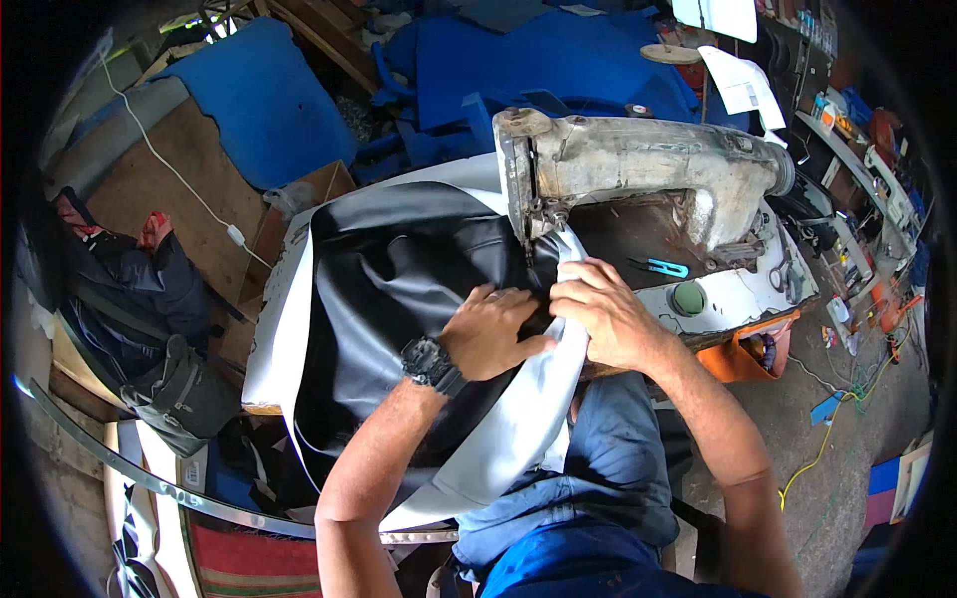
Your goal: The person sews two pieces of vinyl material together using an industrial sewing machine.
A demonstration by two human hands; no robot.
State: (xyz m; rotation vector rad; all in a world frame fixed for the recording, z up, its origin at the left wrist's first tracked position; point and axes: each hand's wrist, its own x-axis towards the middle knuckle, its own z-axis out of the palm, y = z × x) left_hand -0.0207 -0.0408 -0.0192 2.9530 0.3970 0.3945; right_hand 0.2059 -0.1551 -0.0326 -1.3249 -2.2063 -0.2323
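Observation:
A large sheet of shiny black leather-like material [399,269] with a white underside lies under the head of a worn sewing machine [638,159]. Its white edge [508,439] is folded up and runs from below the needle area down toward my lap. My left hand [493,332], a dark watch at its wrist, lies flat on the black side with fingers spread and the thumb touching the white edge. Curled over that white edge, just in front of the needle area, are the fingers of my right hand [608,311]. My fingers partly hide the fold.
Light-blue thread snips [666,267] and a green round item [688,298] lie on the machine table's right side. An orange container [748,351] hangs below its edge. Blue sheet pieces [538,60] fill the back. A dark bag [179,394] is at left; a yellow cable [822,444] crosses the floor.

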